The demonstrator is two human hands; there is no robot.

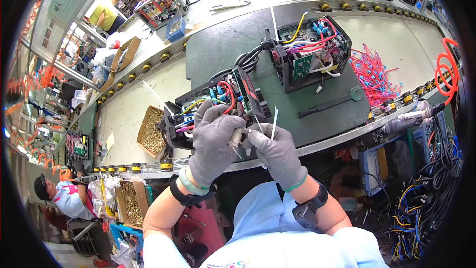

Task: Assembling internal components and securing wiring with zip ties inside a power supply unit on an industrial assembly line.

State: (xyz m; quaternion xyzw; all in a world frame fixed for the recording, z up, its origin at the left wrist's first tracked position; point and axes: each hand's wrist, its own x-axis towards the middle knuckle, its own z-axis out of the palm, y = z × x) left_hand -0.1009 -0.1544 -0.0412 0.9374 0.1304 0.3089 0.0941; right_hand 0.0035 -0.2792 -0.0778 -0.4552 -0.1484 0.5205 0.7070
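Note:
Both my hands wear grey gloves and meet over the near edge of a dark green mat (pixel 218 49). My left hand (pixel 213 139) pinches a bundle of white cable ties (pixel 237 137) at the front of an open black electronic unit (pixel 218 100) full of coloured wires. My right hand (pixel 275 150) grips the same small bundle from the right, with a single white cable tie (pixel 273 123) sticking up from its fingers. A second open black unit (pixel 310 49) with a green circuit board stands farther back on the mat.
A pile of red and blue wire leads (pixel 374 77) lies right of the mat. A black flat tool (pixel 329 105) rests near it. Cardboard boxes of brass screws (pixel 151 131) sit at the left. A pneumatic screwdriver (pixel 409 119) with an orange coiled hose hangs at the right. Another person (pixel 62 196) sits far left.

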